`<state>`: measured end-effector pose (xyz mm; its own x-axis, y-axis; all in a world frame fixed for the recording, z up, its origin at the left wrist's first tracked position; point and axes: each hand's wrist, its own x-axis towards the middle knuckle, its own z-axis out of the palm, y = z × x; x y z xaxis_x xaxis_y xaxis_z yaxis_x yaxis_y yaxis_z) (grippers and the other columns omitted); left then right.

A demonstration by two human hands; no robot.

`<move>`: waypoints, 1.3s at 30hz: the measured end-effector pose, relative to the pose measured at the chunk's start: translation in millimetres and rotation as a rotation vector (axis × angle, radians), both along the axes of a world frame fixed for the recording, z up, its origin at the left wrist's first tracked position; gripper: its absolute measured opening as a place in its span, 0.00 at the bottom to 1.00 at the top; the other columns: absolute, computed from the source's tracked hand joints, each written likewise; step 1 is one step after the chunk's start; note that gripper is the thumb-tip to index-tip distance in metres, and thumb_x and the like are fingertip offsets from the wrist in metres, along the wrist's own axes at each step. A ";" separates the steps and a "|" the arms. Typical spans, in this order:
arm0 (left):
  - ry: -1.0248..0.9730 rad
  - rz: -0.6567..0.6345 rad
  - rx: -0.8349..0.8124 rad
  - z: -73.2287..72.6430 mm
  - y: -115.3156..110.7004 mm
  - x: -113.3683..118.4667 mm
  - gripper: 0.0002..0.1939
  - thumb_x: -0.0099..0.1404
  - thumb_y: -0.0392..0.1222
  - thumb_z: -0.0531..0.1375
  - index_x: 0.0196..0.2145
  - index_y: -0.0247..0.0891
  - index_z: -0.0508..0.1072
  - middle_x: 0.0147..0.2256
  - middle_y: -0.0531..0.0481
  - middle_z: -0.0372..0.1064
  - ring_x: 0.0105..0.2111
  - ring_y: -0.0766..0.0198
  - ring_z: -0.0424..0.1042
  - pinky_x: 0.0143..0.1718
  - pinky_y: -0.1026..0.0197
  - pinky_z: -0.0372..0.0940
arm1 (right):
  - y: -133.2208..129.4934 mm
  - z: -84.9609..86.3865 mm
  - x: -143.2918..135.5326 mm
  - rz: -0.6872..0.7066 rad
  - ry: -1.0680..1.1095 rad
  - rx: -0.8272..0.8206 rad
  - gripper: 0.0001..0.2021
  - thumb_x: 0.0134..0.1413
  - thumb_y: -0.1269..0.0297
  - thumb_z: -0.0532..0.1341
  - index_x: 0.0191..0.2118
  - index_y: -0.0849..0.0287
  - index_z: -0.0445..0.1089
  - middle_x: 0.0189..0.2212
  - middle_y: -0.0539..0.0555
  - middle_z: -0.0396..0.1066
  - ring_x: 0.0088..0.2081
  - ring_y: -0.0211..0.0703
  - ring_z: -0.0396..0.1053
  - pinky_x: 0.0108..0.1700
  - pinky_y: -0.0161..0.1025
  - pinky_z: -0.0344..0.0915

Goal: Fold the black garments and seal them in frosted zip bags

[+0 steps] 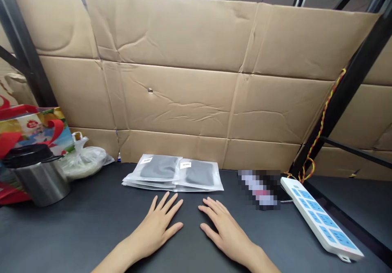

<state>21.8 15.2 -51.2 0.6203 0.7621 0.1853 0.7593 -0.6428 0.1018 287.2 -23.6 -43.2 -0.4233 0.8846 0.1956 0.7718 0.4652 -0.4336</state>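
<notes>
Brown cardboard (183,89) walls off the back, creased and leaning, and in front of it runs your black tabletop (79,232). Here are your hands, both palm down near the front: your left hand (157,224) has its fingers fanned wide, thumb out; your right hand (225,228) has its fingers closer together, thumb apart. Neither grips a thing; whether the palms press on the surface, you can't tell from this angle.

Just beyond your fingertips lie the clear packets, a left pile (159,167) and a right pile (200,174), side by side and meeting at the middle, in front of the cardboard. Watch that seam! The film looks slick, so a careless push could send the upper packets skating off the lower ones, and a pinch where the piles meet might drag both. Pressing too far back could nudge them into the cardboard.

Over to your left, the steel mug (43,183) stands by a knotted plastic bag (84,158); a wide swing of the elbow might topple it, and any liquid inside would run. Out right, the power strip (321,218) sits beside a pixelated item (260,191); a sweeping sleeve or wrist could shove either, or tug the twisted wire (326,113).
</notes>
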 end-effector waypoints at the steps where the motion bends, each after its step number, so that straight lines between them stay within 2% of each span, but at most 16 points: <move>1: -0.004 -0.003 0.004 -0.2 0.1 -0.1 0.28 0.71 0.56 0.47 0.65 0.53 0.46 0.65 0.48 0.46 0.64 0.44 0.44 0.58 0.32 0.48 | -0.1 0.1 0.0 -0.001 0.001 -0.002 0.22 0.63 0.53 0.51 0.61 0.50 0.59 0.64 0.51 0.53 0.65 0.46 0.47 0.66 0.49 0.45; 10: 0.015 0.007 0.032 -0.4 -0.1 0.1 0.28 0.70 0.57 0.47 0.65 0.54 0.47 0.65 0.49 0.47 0.64 0.45 0.46 0.58 0.34 0.50 | -0.1 1.3 0.8 -0.001 -0.003 -0.009 0.22 0.63 0.53 0.51 0.61 0.49 0.58 0.64 0.51 0.52 0.65 0.46 0.46 0.66 0.50 0.45; 18: -0.006 0.000 -0.013 -0.8 -1.1 0.6 0.28 0.71 0.57 0.47 0.65 0.52 0.47 0.65 0.48 0.45 0.65 0.44 0.43 0.59 0.32 0.47 | -0.1 0.4 0.0 -0.003 0.010 -0.002 0.22 0.64 0.54 0.51 0.61 0.50 0.59 0.64 0.51 0.53 0.65 0.46 0.47 0.66 0.50 0.45; 23: -0.052 0.006 -0.121 10.7 -2.2 -3.4 0.28 0.70 0.57 0.48 0.65 0.53 0.49 0.65 0.50 0.46 0.65 0.46 0.42 0.60 0.34 0.44 | -1.8 1.2 0.1 0.010 0.039 -0.023 0.22 0.63 0.51 0.51 0.60 0.49 0.60 0.64 0.50 0.53 0.65 0.46 0.47 0.66 0.50 0.44; 26: -0.204 0.061 -0.282 25.9 -0.7 -19.1 0.26 0.70 0.57 0.47 0.63 0.53 0.53 0.64 0.53 0.49 0.63 0.52 0.49 0.61 0.42 0.49 | 1.9 -0.1 1.6 -0.035 0.224 -0.085 0.23 0.64 0.47 0.48 0.59 0.47 0.61 0.63 0.50 0.55 0.65 0.47 0.49 0.66 0.51 0.45; 29: -0.435 0.151 -0.426 37.9 3.2 -41.7 0.25 0.72 0.56 0.44 0.63 0.51 0.56 0.63 0.54 0.51 0.62 0.55 0.54 0.60 0.47 0.53 | 15.8 -5.6 9.4 -0.184 0.637 -0.143 0.30 0.65 0.44 0.37 0.61 0.53 0.59 0.60 0.55 0.60 0.61 0.47 0.58 0.62 0.49 0.56; 31: -0.543 0.191 -0.507 40.8 6.8 -54.6 0.26 0.71 0.56 0.44 0.63 0.48 0.56 0.63 0.52 0.52 0.61 0.55 0.55 0.60 0.48 0.54 | 28.2 -12.0 19.6 -0.316 0.924 -0.163 0.35 0.63 0.43 0.30 0.62 0.59 0.57 0.58 0.60 0.63 0.57 0.48 0.64 0.58 0.50 0.62; 33: -0.591 0.225 -0.564 40.1 10.4 -62.2 0.27 0.71 0.56 0.45 0.63 0.45 0.56 0.62 0.50 0.53 0.60 0.55 0.57 0.60 0.49 0.55 | 38.4 -19.4 31.9 -0.422 1.098 -0.174 0.38 0.62 0.42 0.27 0.61 0.62 0.56 0.55 0.64 0.66 0.55 0.50 0.66 0.55 0.52 0.65; 36: -0.553 0.265 -0.532 35.7 13.7 -62.3 0.27 0.70 0.55 0.46 0.62 0.43 0.58 0.61 0.48 0.56 0.59 0.55 0.60 0.59 0.49 0.54 | 43.2 -27.3 45.1 -0.455 1.128 -0.169 0.39 0.61 0.42 0.28 0.60 0.64 0.58 0.51 0.66 0.69 0.54 0.51 0.68 0.54 0.51 0.67; 39: -0.435 0.250 -0.363 26.9 12.8 -55.1 0.25 0.70 0.54 0.48 0.60 0.44 0.62 0.60 0.49 0.59 0.59 0.54 0.60 0.59 0.47 0.55 | 36.5 -24.9 42.8 -0.490 1.039 -0.083 0.33 0.63 0.43 0.35 0.58 0.61 0.60 0.52 0.63 0.68 0.53 0.52 0.68 0.53 0.52 0.67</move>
